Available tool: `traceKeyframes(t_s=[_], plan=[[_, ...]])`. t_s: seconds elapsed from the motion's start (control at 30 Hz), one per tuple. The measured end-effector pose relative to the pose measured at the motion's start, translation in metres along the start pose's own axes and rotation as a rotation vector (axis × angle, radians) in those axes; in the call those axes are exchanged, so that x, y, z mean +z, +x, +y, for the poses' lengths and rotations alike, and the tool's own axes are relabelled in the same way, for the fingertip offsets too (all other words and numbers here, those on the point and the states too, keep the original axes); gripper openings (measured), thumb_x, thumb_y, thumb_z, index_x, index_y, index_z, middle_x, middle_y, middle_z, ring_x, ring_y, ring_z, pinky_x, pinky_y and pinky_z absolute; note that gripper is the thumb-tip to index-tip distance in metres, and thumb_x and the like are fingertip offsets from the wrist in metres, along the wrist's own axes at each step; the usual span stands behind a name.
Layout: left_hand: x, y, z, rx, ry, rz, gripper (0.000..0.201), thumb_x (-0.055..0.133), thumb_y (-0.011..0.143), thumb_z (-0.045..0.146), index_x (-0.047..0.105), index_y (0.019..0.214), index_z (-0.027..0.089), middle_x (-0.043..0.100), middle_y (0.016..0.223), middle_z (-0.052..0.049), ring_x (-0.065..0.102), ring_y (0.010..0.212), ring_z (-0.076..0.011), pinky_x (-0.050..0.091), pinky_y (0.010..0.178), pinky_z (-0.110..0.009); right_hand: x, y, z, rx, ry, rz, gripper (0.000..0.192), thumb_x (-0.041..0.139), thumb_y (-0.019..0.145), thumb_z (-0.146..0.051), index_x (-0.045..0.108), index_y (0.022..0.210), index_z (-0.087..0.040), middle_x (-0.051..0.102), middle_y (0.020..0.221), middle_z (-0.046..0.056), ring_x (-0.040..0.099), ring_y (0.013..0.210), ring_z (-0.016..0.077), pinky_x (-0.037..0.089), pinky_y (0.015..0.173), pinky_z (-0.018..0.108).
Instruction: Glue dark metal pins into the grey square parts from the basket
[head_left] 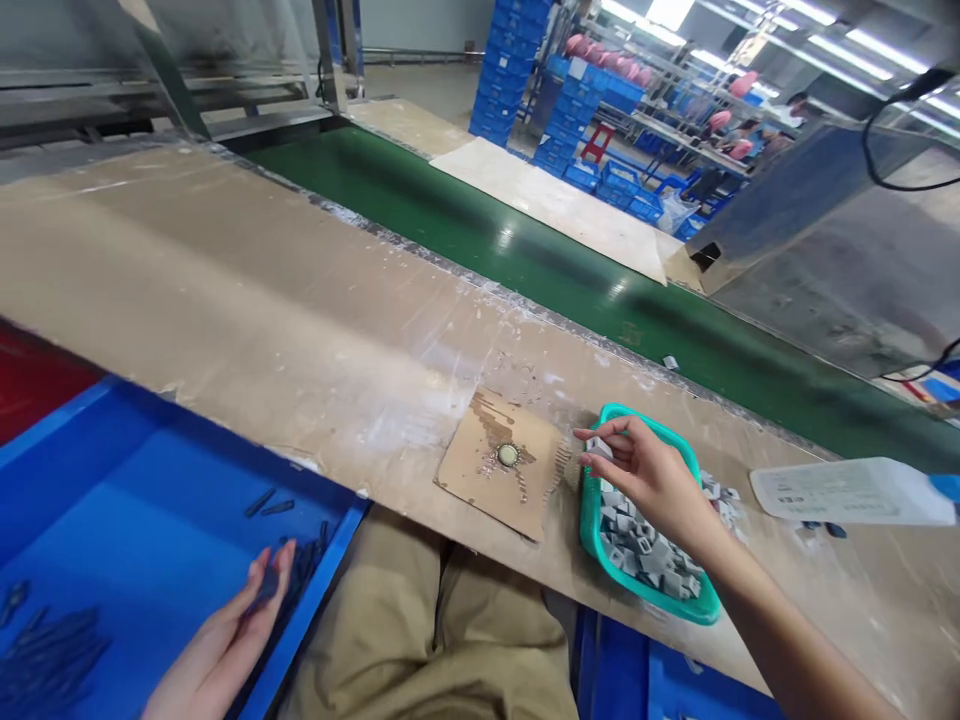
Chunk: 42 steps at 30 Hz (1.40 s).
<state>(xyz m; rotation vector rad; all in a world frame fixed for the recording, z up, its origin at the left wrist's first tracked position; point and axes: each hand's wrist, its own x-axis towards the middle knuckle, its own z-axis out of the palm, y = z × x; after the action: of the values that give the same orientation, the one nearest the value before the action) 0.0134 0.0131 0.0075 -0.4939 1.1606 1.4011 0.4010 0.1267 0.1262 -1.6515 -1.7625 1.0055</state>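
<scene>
My right hand (pixel 651 468) is above the teal basket (pixel 592 530), thumb and fingers pinching a small light-grey plastic piece (pixel 598 448). Many similar grey pieces (pixel 652 560), block-shaped with openings, fill that basket. Inside the blue bin (pixel 165 500) at lower left, my left hand (pixel 232 635) is closed around a dark, slim plastic piece (pixel 267 584), partly hidden by the fingers. More dark pieces (pixel 56 650) lie in the bin, some beside my left hand. Between the hands, a cardboard square (pixel 469 465) on the table carries a round, pale-topped object (pixel 508 455) and brown stains.
A green conveyor belt (pixel 420 200) runs behind the worktable (pixel 247 290), with a small grey piece (pixel 670 362) on it. Right of the basket lies a translucent white bottle (pixel 847 492). Stacked blue crates (pixel 510 70) and people in pink caps are farther back.
</scene>
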Motion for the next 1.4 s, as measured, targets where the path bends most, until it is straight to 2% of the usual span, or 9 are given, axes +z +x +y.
traceKeyframes(t_s=[0.13, 0.23, 0.4, 0.63, 0.77, 0.93, 1.13, 1.23, 1.4], plan=[[0.029, -0.004, -0.016, -0.066, -0.123, 0.061, 0.028, 0.036, 0.092, 0.005, 0.055, 0.110, 0.013, 0.067, 0.085, -0.005, 0.068, 0.080, -0.0180, 0.063, 0.064, -0.032, 0.020, 0.008, -0.023, -0.204, -0.299, -0.045, 0.026, 0.057, 0.085, -0.045, 0.064, 0.095, -0.022, 0.064, 0.107, 0.012, 0.064, 0.079, 0.0235, 0.052, 0.073, 0.040], [0.045, -0.016, -0.025, -0.054, -0.065, 0.005, 0.025, 0.037, 0.091, 0.003, 0.059, 0.101, 0.011, 0.068, 0.089, -0.006, 0.067, 0.079, -0.0137, 0.061, 0.064, -0.022, 0.037, 0.016, -0.028, -0.303, -0.372, -0.051, 0.026, 0.055, 0.086, -0.044, 0.067, 0.094, -0.023, 0.066, 0.090, 0.009, 0.062, 0.071, 0.0218, 0.052, 0.069, 0.036], [0.047, -0.026, -0.039, 0.035, 0.130, -0.131, 0.030, 0.043, 0.086, -0.004, 0.060, 0.107, 0.008, 0.068, 0.093, -0.011, 0.067, 0.086, -0.0137, 0.058, 0.077, -0.022, 0.054, 0.027, -0.019, -0.326, -0.388, -0.105, 0.027, 0.053, 0.087, -0.044, 0.067, 0.093, -0.022, 0.067, 0.084, 0.008, 0.064, 0.074, 0.0227, 0.052, 0.070, 0.036], [0.048, -0.039, -0.052, -0.066, 0.220, -0.406, 0.037, 0.065, 0.078, 0.006, 0.061, 0.113, 0.018, 0.067, 0.092, -0.004, 0.065, 0.089, -0.0152, 0.057, 0.083, -0.027, 0.060, 0.029, -0.014, -0.308, -0.390, -0.135, 0.025, 0.055, 0.085, -0.042, 0.067, 0.089, -0.020, 0.067, 0.084, 0.008, 0.064, 0.072, 0.0233, 0.052, 0.070, 0.038], [0.061, -0.045, -0.060, -0.087, 0.238, -0.510, 0.032, 0.078, 0.069, 0.018, 0.067, 0.099, 0.016, 0.067, 0.094, -0.004, 0.064, 0.081, -0.0116, 0.057, 0.073, -0.018, 0.055, 0.018, -0.028, -0.170, -0.214, -0.085, 0.025, 0.063, 0.081, -0.043, 0.066, 0.090, -0.020, 0.069, 0.088, 0.008, 0.066, 0.077, 0.0240, 0.053, 0.072, 0.037], [0.084, -0.054, -0.072, -0.132, 0.213, -0.664, 0.029, 0.082, 0.063, 0.022, 0.069, 0.087, 0.013, 0.066, 0.079, -0.004, 0.064, 0.075, -0.0109, 0.056, 0.073, -0.020, 0.057, -0.009, -0.060, 0.088, 0.255, -0.233, 0.028, 0.072, 0.075, -0.041, 0.062, 0.086, -0.017, 0.070, 0.075, 0.007, 0.067, 0.068, 0.0201, 0.056, 0.065, 0.029], [0.105, -0.067, -0.090, -0.191, 0.251, -0.713, 0.026, 0.084, 0.060, 0.024, 0.070, 0.080, 0.013, 0.068, 0.075, -0.004, 0.064, 0.073, -0.0117, 0.055, 0.071, -0.021, 0.066, -0.033, -0.081, 0.096, 0.338, -0.273, 0.022, 0.074, 0.074, -0.032, 0.064, 0.085, -0.016, 0.071, 0.075, 0.007, 0.068, 0.067, 0.0156, 0.054, 0.061, 0.021], [0.109, -0.069, -0.100, 0.060, 0.299, -0.746, 0.018, 0.083, 0.062, 0.022, 0.070, 0.073, 0.016, 0.069, 0.077, -0.003, 0.066, 0.075, -0.0139, 0.056, 0.069, -0.021, 0.064, -0.035, -0.084, 0.180, 0.437, -0.327, 0.022, 0.075, 0.074, -0.031, 0.062, 0.084, -0.015, 0.071, 0.070, 0.006, 0.067, 0.062, 0.0150, 0.054, 0.058, 0.020], [0.109, -0.068, -0.108, 1.161, 0.418, -0.743, 0.021, 0.068, 0.072, -0.001, 0.069, 0.074, 0.020, 0.070, 0.080, 0.001, 0.067, 0.082, -0.0173, 0.057, 0.072, -0.029, 0.056, -0.036, -0.085, 0.303, 0.579, -0.431, 0.019, 0.074, 0.075, -0.029, 0.063, 0.080, -0.014, 0.069, 0.066, 0.005, 0.066, 0.059, 0.0152, 0.055, 0.060, 0.024]])
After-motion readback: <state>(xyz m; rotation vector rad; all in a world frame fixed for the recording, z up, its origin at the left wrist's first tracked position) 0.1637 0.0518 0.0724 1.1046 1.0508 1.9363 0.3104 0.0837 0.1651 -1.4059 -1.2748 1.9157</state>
